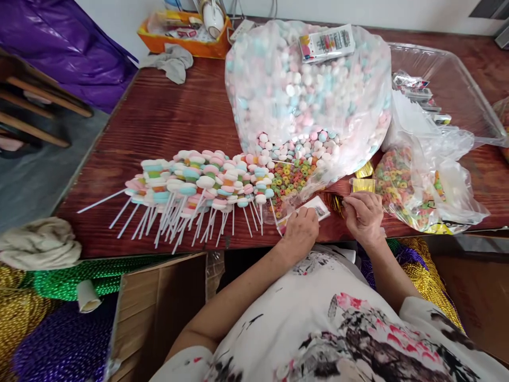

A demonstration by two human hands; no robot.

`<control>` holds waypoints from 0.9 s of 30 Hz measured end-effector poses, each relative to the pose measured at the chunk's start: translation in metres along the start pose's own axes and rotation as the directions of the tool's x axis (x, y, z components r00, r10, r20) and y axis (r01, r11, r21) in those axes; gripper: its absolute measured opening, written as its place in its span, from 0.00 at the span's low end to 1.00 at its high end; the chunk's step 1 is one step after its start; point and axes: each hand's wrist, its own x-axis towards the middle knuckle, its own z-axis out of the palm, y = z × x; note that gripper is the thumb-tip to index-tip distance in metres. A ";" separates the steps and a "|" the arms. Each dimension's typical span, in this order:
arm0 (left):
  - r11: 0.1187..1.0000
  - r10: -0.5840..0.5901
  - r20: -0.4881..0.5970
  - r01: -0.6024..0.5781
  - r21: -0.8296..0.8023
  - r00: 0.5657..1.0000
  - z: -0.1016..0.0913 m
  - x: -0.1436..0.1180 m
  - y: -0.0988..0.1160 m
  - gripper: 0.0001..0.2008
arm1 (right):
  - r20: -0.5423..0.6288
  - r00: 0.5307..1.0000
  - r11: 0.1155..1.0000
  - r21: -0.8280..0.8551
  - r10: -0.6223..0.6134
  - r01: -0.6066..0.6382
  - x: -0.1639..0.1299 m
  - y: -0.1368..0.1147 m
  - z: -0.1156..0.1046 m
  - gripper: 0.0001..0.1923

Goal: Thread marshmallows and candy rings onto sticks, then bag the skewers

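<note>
My left hand (pixel 301 229) rests at the table's front edge, fingers curled on a small clear packet with a white card (pixel 314 208). Close beside it, my right hand (pixel 362 215) pinches gold twist ties (pixel 338 201). A gold foil strip (pixel 363 184) lies just beyond my right hand. Left of my hands lies a pile of marshmallow skewers on white sticks (pixel 199 185). Behind them a big clear bag of pastel marshmallows (pixel 306 95) spills toward an open bag of coloured cereal rings (pixel 292 178).
A second bag of cereal rings (pixel 401 185) sits right of my hands, a clear plastic tray (pixel 449 79) behind it. An orange tray (pixel 186 40) and grey cloth (pixel 170 61) are at the back. A cardboard box (pixel 159 302), bead strands (pixel 67 281) lie below left.
</note>
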 end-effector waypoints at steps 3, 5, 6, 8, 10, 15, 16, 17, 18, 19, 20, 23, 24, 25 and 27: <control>0.999 0.005 -0.089 -0.009 -0.044 0.996 0.014 -0.001 -0.007 0.10 | 0.075 0.995 0.998 -0.009 0.062 -0.062 -0.007 -0.003 -0.001 0.05; 0.992 -0.016 -0.206 -0.010 -0.123 0.978 0.023 -0.004 -0.016 0.13 | 0.157 0.982 0.994 -0.020 0.110 -0.108 -0.015 -0.004 -0.003 0.06; 0.984 -0.026 -0.259 -0.021 -0.176 0.965 0.026 -0.006 -0.021 0.14 | 0.189 0.974 0.992 -0.022 0.126 -0.124 -0.019 -0.004 -0.003 0.06; 0.957 -0.057 -0.335 -0.043 -0.286 0.941 0.032 -0.007 -0.027 0.16 | 0.218 0.966 0.990 -0.011 0.136 -0.137 -0.026 -0.004 -0.003 0.07; 0.923 -0.115 -0.362 -0.035 -0.383 0.925 0.033 -0.008 -0.029 0.15 | 0.212 0.968 0.990 0.006 0.135 -0.139 -0.030 -0.004 -0.001 0.07; 0.869 -0.206 -0.255 0.057 -0.492 0.945 0.022 -0.005 -0.028 0.11 | 0.180 0.975 0.990 0.032 0.133 -0.141 -0.029 -0.006 0.005 0.06; 0.868 -0.204 -0.224 0.070 -0.492 0.953 0.018 -0.005 -0.028 0.11 | 0.178 0.975 0.989 0.039 0.132 -0.141 -0.028 -0.006 0.005 0.06; 0.867 -0.200 -0.193 0.082 -0.492 0.961 0.015 -0.004 -0.028 0.11 | 0.174 0.976 0.989 0.047 0.128 -0.138 -0.028 -0.007 0.006 0.06; 0.863 -0.200 -0.165 0.094 -0.496 0.966 0.013 -0.003 -0.029 0.12 | 0.166 0.979 0.990 0.057 0.119 -0.130 -0.027 -0.007 0.007 0.06; 0.853 -0.203 -0.141 0.104 -0.512 0.969 0.012 -0.002 -0.030 0.13 | 0.154 0.982 0.991 0.068 0.107 -0.119 -0.027 -0.008 0.007 0.05; 0.831 -0.214 -0.127 0.112 -0.544 0.969 0.011 -0.001 -0.031 0.13 | 0.138 0.986 0.991 0.078 0.093 -0.105 -0.027 -0.008 0.008 0.05; 0.677 -0.301 -0.120 0.123 -0.725 0.946 0.012 0.002 -0.035 0.13 | 0.129 0.988 0.992 0.084 0.083 -0.094 -0.027 -0.009 0.009 0.05; 0.607 -0.343 -0.123 0.120 -0.785 0.931 0.013 0.002 -0.036 0.13 | 0.142 0.985 0.991 0.079 0.092 -0.104 -0.027 -0.009 0.009 0.05; 0.540 -0.388 -0.127 0.113 -0.834 0.913 0.013 0.002 -0.037 0.13 | 0.159 0.982 0.990 0.076 0.105 -0.118 -0.027 -0.008 0.009 0.05; 0.448 -0.467 -0.157 0.080 -0.891 0.870 0.012 0.001 -0.039 0.13 | 0.173 0.978 0.988 0.078 0.121 -0.136 -0.025 -0.009 0.009 0.06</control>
